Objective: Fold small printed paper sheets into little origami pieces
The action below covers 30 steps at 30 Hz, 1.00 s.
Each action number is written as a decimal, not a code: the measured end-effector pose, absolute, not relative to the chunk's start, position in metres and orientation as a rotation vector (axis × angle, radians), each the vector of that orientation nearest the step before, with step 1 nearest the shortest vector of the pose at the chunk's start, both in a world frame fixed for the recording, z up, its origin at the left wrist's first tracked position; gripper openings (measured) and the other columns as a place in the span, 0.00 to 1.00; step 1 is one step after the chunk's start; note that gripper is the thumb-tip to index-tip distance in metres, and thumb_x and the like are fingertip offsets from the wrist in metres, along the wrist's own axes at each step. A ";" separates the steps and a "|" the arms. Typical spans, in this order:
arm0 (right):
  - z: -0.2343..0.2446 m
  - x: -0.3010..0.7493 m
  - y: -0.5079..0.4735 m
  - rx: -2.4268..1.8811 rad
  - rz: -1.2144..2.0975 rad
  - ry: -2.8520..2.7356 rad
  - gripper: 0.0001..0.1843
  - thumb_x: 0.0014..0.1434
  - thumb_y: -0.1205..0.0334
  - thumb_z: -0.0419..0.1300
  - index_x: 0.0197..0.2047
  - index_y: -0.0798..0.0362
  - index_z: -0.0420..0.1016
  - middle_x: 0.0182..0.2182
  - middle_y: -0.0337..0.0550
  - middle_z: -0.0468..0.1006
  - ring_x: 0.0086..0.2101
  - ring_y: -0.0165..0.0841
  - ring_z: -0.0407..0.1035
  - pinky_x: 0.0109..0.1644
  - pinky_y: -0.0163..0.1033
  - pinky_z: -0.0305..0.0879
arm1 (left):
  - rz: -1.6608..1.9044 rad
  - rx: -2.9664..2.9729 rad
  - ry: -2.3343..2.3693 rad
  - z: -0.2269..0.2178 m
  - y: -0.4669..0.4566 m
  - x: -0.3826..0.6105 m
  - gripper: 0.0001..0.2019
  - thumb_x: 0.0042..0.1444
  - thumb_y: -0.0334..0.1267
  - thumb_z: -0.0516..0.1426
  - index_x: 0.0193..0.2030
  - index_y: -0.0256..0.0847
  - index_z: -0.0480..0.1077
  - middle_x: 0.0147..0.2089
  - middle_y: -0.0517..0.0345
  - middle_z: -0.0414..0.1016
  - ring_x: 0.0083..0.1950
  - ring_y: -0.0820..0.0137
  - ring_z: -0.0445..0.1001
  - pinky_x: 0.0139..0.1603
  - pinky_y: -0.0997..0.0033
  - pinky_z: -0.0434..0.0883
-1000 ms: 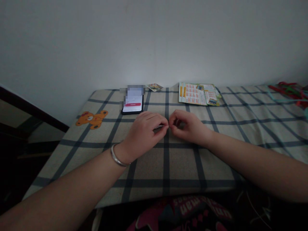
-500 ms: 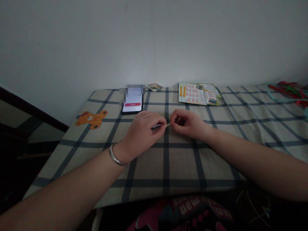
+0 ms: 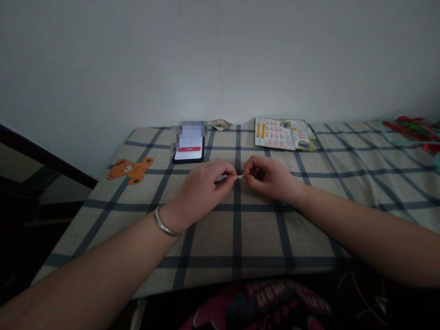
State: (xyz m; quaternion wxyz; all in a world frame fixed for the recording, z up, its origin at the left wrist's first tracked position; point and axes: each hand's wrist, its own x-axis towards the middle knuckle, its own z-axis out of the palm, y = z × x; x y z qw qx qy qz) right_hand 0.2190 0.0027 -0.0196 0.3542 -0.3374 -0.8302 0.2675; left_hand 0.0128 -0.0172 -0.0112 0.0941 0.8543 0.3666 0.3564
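Note:
Both my hands rest on a checked tablecloth (image 3: pixel 261 238) at the middle of the table. My left hand (image 3: pixel 202 190), with a silver bangle (image 3: pixel 164 223) on its wrist, is closed in a pinch on a thin pale strip (image 3: pixel 228 178) that I cannot identify. My right hand (image 3: pixel 270 176) pinches the other tip of that strip (image 3: pixel 240 176) between thumb and forefinger. The fingertips of the two hands are a few centimetres apart.
A lit phone (image 3: pixel 189 147) lies behind my left hand. A small card (image 3: pixel 221 123) and a printed calendar sheet (image 3: pixel 282 134) lie near the wall. Red and green cords (image 3: pixel 414 128) lie at the far right. A bear picture (image 3: pixel 130 169) marks the cloth's left side.
My hands have drawn slightly apart, so more of the thin strip shows between the fingertips. My left hand has shifted a little leftward.

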 end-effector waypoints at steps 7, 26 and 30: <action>-0.018 0.221 -0.001 -0.874 0.540 -2.121 0.09 0.52 0.72 0.57 0.37 0.53 0.71 0.31 0.38 0.74 0.28 0.26 0.66 0.32 0.33 0.64 | 1.071 2.405 1.170 -0.010 -0.017 0.013 0.03 0.59 0.31 0.55 0.36 0.40 0.70 0.35 0.63 0.74 0.37 0.73 0.72 0.40 0.74 0.67; -0.020 0.220 0.002 -1.016 0.615 -2.088 0.05 0.58 0.62 0.59 0.34 0.53 0.74 0.26 0.38 0.75 0.26 0.27 0.66 0.30 0.34 0.62 | 1.033 2.467 1.152 -0.014 -0.012 0.010 0.04 0.60 0.35 0.56 0.39 0.41 0.71 0.38 0.60 0.75 0.40 0.71 0.73 0.43 0.70 0.69; -0.020 0.222 0.003 -1.041 0.578 -2.016 0.04 0.59 0.62 0.58 0.35 0.53 0.72 0.28 0.39 0.75 0.27 0.28 0.66 0.30 0.34 0.63 | 1.015 2.483 1.185 -0.015 -0.011 0.009 0.06 0.61 0.36 0.55 0.42 0.40 0.71 0.39 0.59 0.75 0.41 0.70 0.73 0.42 0.70 0.69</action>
